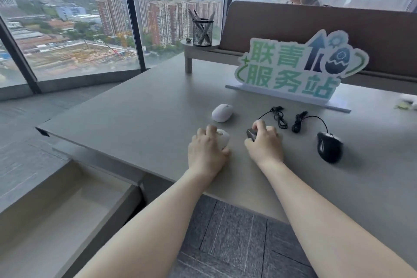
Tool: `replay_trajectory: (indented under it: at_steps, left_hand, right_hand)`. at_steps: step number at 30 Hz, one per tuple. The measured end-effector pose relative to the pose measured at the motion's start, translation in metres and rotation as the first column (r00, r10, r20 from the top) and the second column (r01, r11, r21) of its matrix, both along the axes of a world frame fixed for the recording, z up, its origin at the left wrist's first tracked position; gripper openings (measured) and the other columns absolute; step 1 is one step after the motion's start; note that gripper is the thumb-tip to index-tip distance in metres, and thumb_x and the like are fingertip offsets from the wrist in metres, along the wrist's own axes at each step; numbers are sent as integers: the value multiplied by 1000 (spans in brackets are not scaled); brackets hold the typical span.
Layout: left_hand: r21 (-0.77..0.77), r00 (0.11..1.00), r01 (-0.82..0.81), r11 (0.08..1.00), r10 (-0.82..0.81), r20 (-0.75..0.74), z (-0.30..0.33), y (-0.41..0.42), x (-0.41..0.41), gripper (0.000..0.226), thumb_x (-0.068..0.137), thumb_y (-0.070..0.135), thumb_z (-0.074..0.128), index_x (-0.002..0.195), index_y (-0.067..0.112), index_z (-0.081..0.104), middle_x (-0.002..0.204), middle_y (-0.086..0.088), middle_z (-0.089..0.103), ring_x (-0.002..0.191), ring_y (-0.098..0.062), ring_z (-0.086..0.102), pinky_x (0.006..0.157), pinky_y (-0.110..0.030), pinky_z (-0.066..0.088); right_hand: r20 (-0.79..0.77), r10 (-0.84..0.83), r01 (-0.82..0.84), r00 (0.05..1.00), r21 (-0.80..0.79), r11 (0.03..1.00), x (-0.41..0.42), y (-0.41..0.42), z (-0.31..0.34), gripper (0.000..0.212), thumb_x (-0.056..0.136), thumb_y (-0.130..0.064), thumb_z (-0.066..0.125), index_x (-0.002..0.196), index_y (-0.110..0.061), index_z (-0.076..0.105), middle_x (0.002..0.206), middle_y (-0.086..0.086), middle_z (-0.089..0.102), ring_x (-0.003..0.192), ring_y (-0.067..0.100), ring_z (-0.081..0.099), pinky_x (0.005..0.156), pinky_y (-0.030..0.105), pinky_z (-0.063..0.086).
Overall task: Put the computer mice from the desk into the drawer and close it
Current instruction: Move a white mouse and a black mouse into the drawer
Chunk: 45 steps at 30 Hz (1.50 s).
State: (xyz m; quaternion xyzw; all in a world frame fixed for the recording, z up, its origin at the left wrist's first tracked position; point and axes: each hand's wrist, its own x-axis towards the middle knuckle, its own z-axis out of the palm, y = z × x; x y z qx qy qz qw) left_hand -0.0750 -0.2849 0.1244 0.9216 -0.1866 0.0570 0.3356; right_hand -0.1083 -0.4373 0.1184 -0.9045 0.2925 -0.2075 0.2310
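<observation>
Mice: four on the tabletop [140, 106], none yet in the drawer [67, 210].

1. White mouse [222, 112], far of our hands, lying free and untouched.
2. Pale mouse [223, 139], near edge, under our left hand [206, 150]; the fingers curl over its top and sides in a grasp. We cannot tell whether it has left the surface.
3. Dark corded mouse [250, 134], just right of item 2, under our right hand [264, 142]; the fingers close around it, only its left flank showing. Its cable [278, 117] trails to the far side in a loose bundle.
4. Black mouse [329, 146], further right, lying free, its own cord [301, 121] looped on the far side.

Drawer: pulled open at lower left, below the tabletop edge; what we see of its inside holds nothing.

Other items: a standing sign [293, 70] on the far side; a mesh pen cup [202, 31] on a raised shelf beyond it; another person behind the partition.

Progress, as we judge it: early. The drawer is ready and two mice are in hand, but no mouse is stowed. Left to do: carry items 2 and 3 left and down into the drawer, minding the trailing cable, then fetch items 1 and 4, then push the drawer shut.
</observation>
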Motion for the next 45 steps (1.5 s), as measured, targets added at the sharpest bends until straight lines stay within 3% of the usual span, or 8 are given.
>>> replay_trajectory:
  at_steps: [3, 8, 12, 17, 25, 33, 40, 45]
  left_hand:
    - [-177, 996, -85, 980, 82, -23, 13, 30, -12, 55, 74, 37, 60, 125, 22, 43, 120, -6, 50, 104, -33, 58, 81, -39, 47]
    - [-358, 985, -145, 922, 168, 35, 41, 102, -31, 55, 75, 31, 64, 126, 20, 46, 123, -5, 50, 104, -28, 60, 84, -33, 45]
    - [-413, 958, -236, 880, 282, 54, 59, 174, -43, 56, 77, 28, 64, 129, 20, 45, 125, -5, 47, 105, -23, 56, 83, -26, 36]
    - [-415, 901, -388, 823, 433, 17, 48, 269, -57, 52, 82, 30, 61, 129, 17, 42, 130, -5, 49, 102, -13, 45, 82, -31, 35]
    - [-253, 759, -651, 716, 609, -230, -27, 371, -44, 57, 82, 36, 60, 131, 16, 38, 129, -9, 47, 112, -30, 51, 91, -43, 45]
    - [65, 590, -726, 684, 669, -453, -101, 384, 16, 71, 82, 42, 56, 145, 25, 26, 136, -16, 43, 111, -39, 57, 81, -36, 41]
    - [266, 538, -690, 673, 724, -432, -153, 374, 58, 64, 77, 43, 60, 132, 17, 39, 129, -17, 48, 119, -37, 46, 90, -40, 43]
    - [306, 523, -673, 673, 726, -446, -180, 373, 66, 61, 77, 44, 60, 125, 11, 44, 129, -20, 48, 120, -41, 45, 94, -41, 41]
  right_hand:
    - [215, 66, -79, 974, 54, 995, -17, 16, 13, 32, 80, -16, 58, 111, -13, 51, 117, 19, 55, 104, 40, 46, 91, 39, 36]
    - [554, 215, -268, 804, 16, 963, -49, 83, 71, 36, 83, -16, 60, 119, -18, 53, 123, 4, 57, 107, 26, 47, 86, 27, 31]
    - [680, 338, -424, 650, -45, 905, -64, 149, 118, 39, 84, -18, 57, 122, -23, 54, 124, 0, 56, 112, 22, 51, 97, 43, 44]
    - [697, 446, -606, 562, -19, 795, -71, 236, 132, 42, 84, -18, 56, 125, -27, 56, 122, -8, 53, 115, 19, 51, 98, 30, 42]
    - [454, 648, -762, 612, 117, 637, -25, 347, 46, 41, 91, -23, 55, 132, -26, 53, 135, 1, 52, 122, 19, 45, 99, 27, 35]
    - [84, 740, -737, 668, 217, 641, 55, 375, -60, 41, 91, -21, 50, 131, -27, 54, 140, 1, 46, 126, 26, 40, 101, 31, 36]
    - [-450, 689, -687, 569, 200, 698, 99, 393, -122, 47, 87, -12, 47, 132, -23, 41, 144, 12, 33, 126, 35, 33, 99, 42, 41]
    - [-643, 606, -682, 469, 172, 710, 109, 405, -153, 58, 86, -5, 50, 138, -22, 31, 143, 18, 32, 127, 39, 34, 100, 45, 42]
